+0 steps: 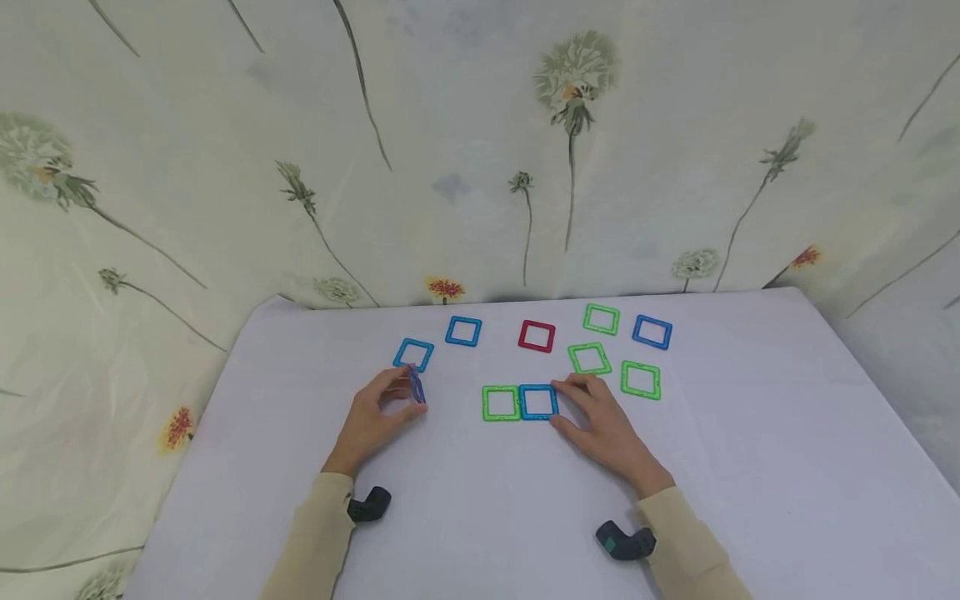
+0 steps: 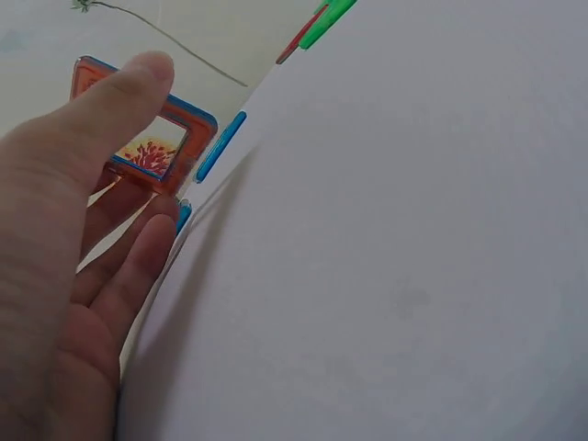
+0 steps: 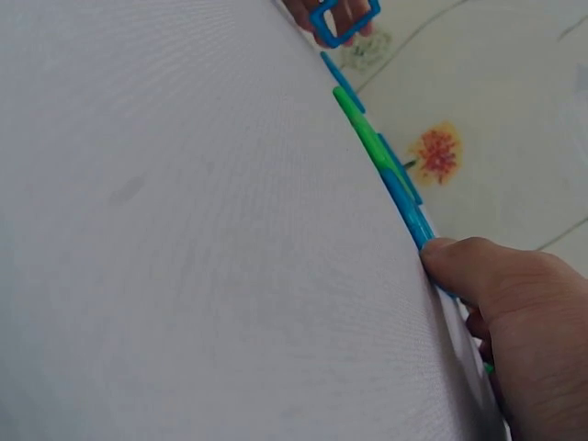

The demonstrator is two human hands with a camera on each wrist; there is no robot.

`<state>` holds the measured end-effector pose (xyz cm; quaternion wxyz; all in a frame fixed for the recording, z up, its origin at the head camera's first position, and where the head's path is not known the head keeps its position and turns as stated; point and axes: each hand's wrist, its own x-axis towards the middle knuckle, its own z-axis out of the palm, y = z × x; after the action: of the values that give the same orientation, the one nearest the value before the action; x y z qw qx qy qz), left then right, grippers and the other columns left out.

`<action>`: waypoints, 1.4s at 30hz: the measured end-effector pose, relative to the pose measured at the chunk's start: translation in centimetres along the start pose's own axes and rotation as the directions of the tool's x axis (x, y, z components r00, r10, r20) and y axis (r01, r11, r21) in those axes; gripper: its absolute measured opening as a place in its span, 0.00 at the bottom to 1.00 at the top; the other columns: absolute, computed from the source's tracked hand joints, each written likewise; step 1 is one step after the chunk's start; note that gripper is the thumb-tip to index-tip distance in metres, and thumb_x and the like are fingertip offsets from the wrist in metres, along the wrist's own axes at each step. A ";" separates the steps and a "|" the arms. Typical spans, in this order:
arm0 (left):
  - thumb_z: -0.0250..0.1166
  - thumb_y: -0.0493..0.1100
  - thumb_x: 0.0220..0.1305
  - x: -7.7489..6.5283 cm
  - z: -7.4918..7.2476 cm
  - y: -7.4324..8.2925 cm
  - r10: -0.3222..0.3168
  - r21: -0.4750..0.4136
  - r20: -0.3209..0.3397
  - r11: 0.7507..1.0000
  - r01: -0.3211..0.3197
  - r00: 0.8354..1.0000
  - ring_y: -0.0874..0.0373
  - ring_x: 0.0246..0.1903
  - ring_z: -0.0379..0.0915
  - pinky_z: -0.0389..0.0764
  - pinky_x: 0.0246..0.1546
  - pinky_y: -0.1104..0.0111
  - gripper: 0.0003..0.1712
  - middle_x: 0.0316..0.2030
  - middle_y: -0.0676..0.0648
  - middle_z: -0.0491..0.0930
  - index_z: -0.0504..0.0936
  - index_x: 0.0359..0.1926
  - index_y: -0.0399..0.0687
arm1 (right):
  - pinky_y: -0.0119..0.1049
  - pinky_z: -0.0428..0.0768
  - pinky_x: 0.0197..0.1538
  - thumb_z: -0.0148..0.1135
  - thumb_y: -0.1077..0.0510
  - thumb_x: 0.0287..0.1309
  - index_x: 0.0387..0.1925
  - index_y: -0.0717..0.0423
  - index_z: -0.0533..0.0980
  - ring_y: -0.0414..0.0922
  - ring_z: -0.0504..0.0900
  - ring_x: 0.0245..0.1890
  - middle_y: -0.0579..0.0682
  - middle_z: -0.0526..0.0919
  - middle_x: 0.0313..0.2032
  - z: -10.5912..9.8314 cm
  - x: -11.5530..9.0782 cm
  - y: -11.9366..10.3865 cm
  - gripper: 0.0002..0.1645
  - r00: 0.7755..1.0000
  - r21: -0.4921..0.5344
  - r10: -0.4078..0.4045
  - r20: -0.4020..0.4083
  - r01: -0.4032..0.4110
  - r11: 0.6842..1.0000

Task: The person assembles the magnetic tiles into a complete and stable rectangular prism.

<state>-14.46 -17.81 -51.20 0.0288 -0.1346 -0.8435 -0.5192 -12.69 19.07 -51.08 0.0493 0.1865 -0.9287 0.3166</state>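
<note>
No words, labels, brands or numbers can be read in the head view or in either wrist view. A small teal patch (image 1: 610, 545) marks the dark wrist camera (image 1: 636, 546) by the right sleeve (image 1: 690, 533), too tiny to make out, and faint detail on the raised square frame (image 2: 195, 147) is equally unreadable.

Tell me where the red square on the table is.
In the head view, the red square lies just right of centre toward the table's far edge, beyond the blue square that the right hand touches, with green squares to its right.
</note>
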 end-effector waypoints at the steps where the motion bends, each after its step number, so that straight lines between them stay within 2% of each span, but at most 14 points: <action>1: 0.74 0.49 0.49 0.0 0.0 0.0 -0.006 0.003 0.007 1.000 0.006 1.000 0.59 0.51 0.76 0.76 0.54 0.71 0.38 0.53 0.51 0.78 0.70 0.62 0.54 | 0.48 0.67 0.64 0.67 0.50 0.54 0.63 0.49 0.69 0.45 0.64 0.61 0.49 0.67 0.58 0.0 0.0 0.0 0.34 1.000 0.001 -0.003 -0.001 0.003 1.000; 6: 0.74 0.50 0.49 0.0 0.5 0.4 -0.009 0.030 0.060 1.000 0.007 0.998 0.60 0.52 0.76 0.74 0.55 0.74 0.38 0.55 0.53 0.77 0.70 0.62 0.52 | 0.48 0.68 0.64 0.67 0.50 0.54 0.63 0.48 0.69 0.45 0.64 0.61 0.49 0.67 0.58 0.0 0.1 0.0 0.34 1.000 0.006 -0.009 -0.003 0.009 1.000; 11: 0.73 0.49 0.50 0.4 1.3 0.7 0.033 0.053 0.108 0.998 -0.039 0.994 0.60 0.54 0.74 0.74 0.55 0.74 0.39 0.58 0.52 0.75 0.69 0.63 0.50 | 0.48 0.67 0.64 0.67 0.49 0.54 0.63 0.48 0.69 0.45 0.64 0.61 0.49 0.67 0.58 0.1 0.1 0.1 0.34 1.000 -0.004 0.000 -0.004 0.000 1.000; 15: 0.74 0.48 0.50 0.5 1.7 0.5 0.061 0.034 0.112 0.997 -0.066 0.992 0.59 0.54 0.75 0.74 0.55 0.74 0.39 0.57 0.51 0.75 0.70 0.63 0.50 | 0.49 0.67 0.63 0.67 0.50 0.54 0.62 0.49 0.70 0.46 0.64 0.60 0.50 0.67 0.58 0.1 0.0 0.1 0.33 1.000 -0.003 -0.011 -0.012 0.011 1.000; 20: 0.74 0.46 0.49 0.6 1.9 0.3 0.067 0.014 0.106 0.998 -0.069 0.992 0.61 0.53 0.75 0.75 0.55 0.73 0.38 0.56 0.52 0.76 0.71 0.61 0.51 | 0.49 0.67 0.63 0.67 0.50 0.54 0.62 0.50 0.70 0.47 0.64 0.60 0.51 0.67 0.58 0.1 0.0 0.1 0.34 1.000 0.004 -0.018 -0.014 0.018 1.000; 27: 0.74 0.46 0.48 0.8 2.3 1.5 0.099 -0.020 0.130 0.995 -0.097 0.987 0.60 0.54 0.74 0.74 0.55 0.74 0.38 0.57 0.51 0.75 0.71 0.61 0.48 | 0.50 0.68 0.62 0.66 0.50 0.54 0.62 0.50 0.70 0.47 0.64 0.60 0.50 0.68 0.58 0.1 0.1 0.1 0.33 0.999 -0.009 -0.026 -0.019 0.026 1.000; 32: 0.75 0.46 0.47 1.0 3.0 1.6 0.091 -0.020 0.144 0.996 -0.089 0.985 0.60 0.54 0.74 0.75 0.55 0.72 0.39 0.56 0.50 0.76 0.71 0.61 0.48 | 0.48 0.68 0.64 0.67 0.49 0.54 0.63 0.48 0.69 0.45 0.64 0.61 0.48 0.67 0.58 0.1 0.1 0.1 0.34 1.000 0.003 -0.003 -0.001 0.003 1.000; 36: 0.75 0.44 0.47 1.0 3.3 1.5 0.073 -0.001 0.138 0.997 -0.074 0.988 0.59 0.54 0.74 0.75 0.55 0.71 0.39 0.57 0.49 0.76 0.72 0.61 0.48 | 0.49 0.68 0.63 0.66 0.49 0.55 0.63 0.50 0.69 0.46 0.64 0.60 0.49 0.67 0.58 0.0 0.1 -0.1 0.34 1.000 0.001 -0.014 -0.003 0.014 1.000; 42: 0.75 0.37 0.47 1.2 3.9 1.8 0.057 0.017 0.133 0.998 -0.060 0.989 0.52 0.55 0.74 0.75 0.56 0.65 0.39 0.57 0.44 0.75 0.70 0.62 0.41 | 0.49 0.68 0.63 0.67 0.50 0.54 0.62 0.51 0.70 0.47 0.65 0.60 0.51 0.68 0.57 -0.1 0.1 -0.1 0.33 1.000 0.004 -0.025 -0.017 0.025 1.000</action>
<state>-14.82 -13.37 -51.25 -0.0108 -0.1932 -0.8447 -0.4990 -12.79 19.02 -50.89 0.0605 0.1956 -0.9253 0.3193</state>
